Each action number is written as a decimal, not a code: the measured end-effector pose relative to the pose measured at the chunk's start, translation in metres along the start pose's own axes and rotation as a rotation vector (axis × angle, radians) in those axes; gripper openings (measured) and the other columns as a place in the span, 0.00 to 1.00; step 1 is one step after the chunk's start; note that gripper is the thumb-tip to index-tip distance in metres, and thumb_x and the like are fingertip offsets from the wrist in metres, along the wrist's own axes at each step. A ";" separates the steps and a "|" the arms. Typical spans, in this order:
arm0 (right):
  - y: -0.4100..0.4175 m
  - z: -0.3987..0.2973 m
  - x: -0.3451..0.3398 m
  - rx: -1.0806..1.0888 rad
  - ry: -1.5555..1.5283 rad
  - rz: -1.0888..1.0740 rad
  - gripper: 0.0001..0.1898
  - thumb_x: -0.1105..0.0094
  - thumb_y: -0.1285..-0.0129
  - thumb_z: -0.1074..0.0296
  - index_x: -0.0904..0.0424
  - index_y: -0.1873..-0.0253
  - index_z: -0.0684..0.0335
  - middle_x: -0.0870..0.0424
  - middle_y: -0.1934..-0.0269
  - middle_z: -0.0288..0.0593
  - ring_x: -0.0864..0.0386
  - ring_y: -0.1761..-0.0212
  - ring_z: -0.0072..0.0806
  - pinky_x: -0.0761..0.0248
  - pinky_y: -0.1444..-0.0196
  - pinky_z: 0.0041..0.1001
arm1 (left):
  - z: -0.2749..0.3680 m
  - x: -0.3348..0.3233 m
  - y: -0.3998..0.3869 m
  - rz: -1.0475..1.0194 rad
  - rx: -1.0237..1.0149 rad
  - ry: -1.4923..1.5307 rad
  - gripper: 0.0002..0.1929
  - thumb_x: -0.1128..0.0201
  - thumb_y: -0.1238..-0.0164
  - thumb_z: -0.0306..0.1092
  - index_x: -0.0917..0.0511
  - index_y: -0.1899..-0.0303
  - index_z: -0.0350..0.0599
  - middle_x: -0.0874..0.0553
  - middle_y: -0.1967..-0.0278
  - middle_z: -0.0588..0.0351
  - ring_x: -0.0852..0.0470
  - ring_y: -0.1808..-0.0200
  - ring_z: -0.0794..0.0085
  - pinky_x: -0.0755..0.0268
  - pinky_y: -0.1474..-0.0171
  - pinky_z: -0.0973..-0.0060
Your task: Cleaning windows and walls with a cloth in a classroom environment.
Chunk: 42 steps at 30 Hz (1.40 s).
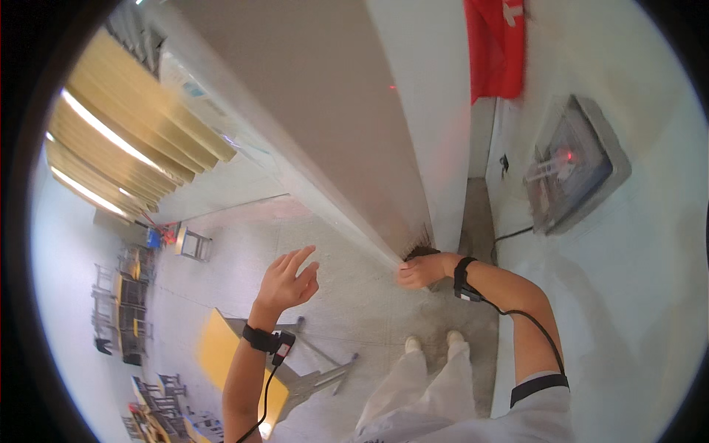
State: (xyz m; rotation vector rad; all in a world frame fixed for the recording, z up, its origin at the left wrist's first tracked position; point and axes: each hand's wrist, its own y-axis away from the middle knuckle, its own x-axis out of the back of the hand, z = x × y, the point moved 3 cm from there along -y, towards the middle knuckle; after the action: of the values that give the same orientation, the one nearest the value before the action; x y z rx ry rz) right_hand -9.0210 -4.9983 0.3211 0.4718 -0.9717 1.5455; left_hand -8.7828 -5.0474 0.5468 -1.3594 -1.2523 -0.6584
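Observation:
My right hand (pixel 422 270), with its fingers curled, is at the lower end of a tall beige-grey panel (pixel 327 94) with a white edge. It grips a dark bristled brush (pixel 422 252), most of which is hidden behind the fingers. Bristles stick up against the panel. My left hand (pixel 288 279) is raised in the air over the floor, fingers spread and bent, holding nothing. Each wrist wears a black strap with a small cabled device.
A yellow-topped desk (pixel 243 354) with metal legs stands below my left arm. A stool (pixel 193 245) and stacked desks and chairs (pixel 130 299) lie farther left. On the right wall are a grey-framed box (pixel 579 166) with a cable and a red cloth (pixel 497 50). Yellow curtains (pixel 133 122) hang upper left.

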 end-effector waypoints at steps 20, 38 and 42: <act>0.014 0.149 0.150 -1.588 0.225 1.195 0.06 0.37 0.49 0.72 0.25 0.67 0.60 0.29 0.74 0.43 0.27 0.74 0.39 0.33 0.73 0.35 | 0.004 -0.007 -0.027 0.114 0.009 0.009 0.11 0.37 0.53 0.24 0.19 0.64 0.44 0.21 0.49 0.50 0.18 0.61 0.61 0.23 0.64 0.69; 0.033 -0.118 0.034 -2.115 -0.722 0.170 0.20 0.36 0.41 0.52 0.25 0.58 0.66 0.19 0.61 0.52 0.20 0.61 0.44 0.27 0.60 0.38 | 0.023 -0.044 -0.027 0.133 0.142 0.231 0.09 0.36 0.52 0.24 0.19 0.66 0.45 0.20 0.51 0.52 0.18 0.64 0.65 0.22 0.67 0.71; 0.068 -0.134 0.035 -2.214 -0.635 0.016 0.22 0.38 0.41 0.58 0.28 0.46 0.63 0.20 0.54 0.52 0.21 0.52 0.46 0.28 0.51 0.39 | 0.028 -0.083 -0.015 0.135 0.185 0.377 0.08 0.36 0.51 0.24 0.19 0.66 0.45 0.20 0.51 0.52 0.17 0.64 0.65 0.22 0.67 0.70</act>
State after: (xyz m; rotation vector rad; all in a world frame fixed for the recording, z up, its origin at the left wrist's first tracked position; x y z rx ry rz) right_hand -9.0635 -4.8684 0.2506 -0.7121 -2.3833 -0.3798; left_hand -8.8273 -5.0483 0.4702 -1.0953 -0.8876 -0.6510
